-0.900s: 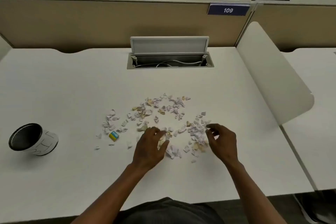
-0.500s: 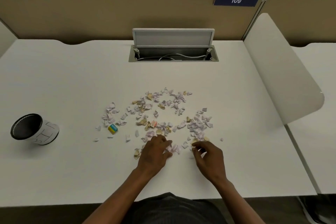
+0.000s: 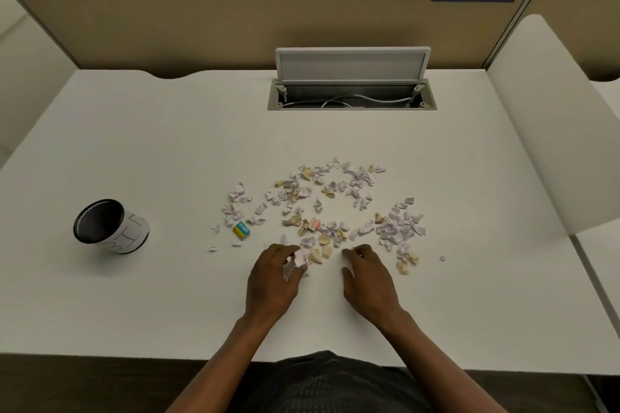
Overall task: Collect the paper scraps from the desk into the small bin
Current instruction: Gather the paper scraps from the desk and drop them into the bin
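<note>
Paper scraps (image 3: 335, 208) litter mid-desk (image 3: 134, 144). Left hand (image 3: 273, 278) pinches several scraps; right hand (image 3: 367, 282) curls, grip unclear. Small bin (image 3: 110, 226) at nine o'clock; open cable tray (image 3: 352, 94) at twelve.

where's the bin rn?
Head view: the small bin stands on the desk at far left, apart from the paper scraps and both hands.

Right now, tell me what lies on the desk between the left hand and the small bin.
In the head view, mostly bare white desk separates the left hand from the small bin. Only a few stray paper scraps lie there.
</note>
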